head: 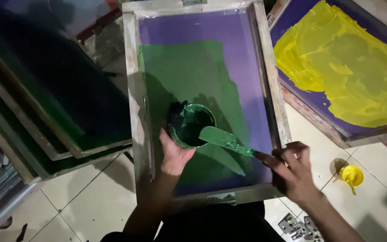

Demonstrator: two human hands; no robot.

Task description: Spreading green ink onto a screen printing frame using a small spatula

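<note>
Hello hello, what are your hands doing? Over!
Left hand grips round green paint pot. Right hand holds green-coated flat spatula at its rim. Nothing blocking.

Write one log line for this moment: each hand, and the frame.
left hand: holds green paint pot | right hand: grips green-coated spatula at pot rim | wooden screen frame: partly coated green

We look steeply down from our head, close above the wooden printing frame (202, 103), tiled floor (90, 201) beneath it
</note>
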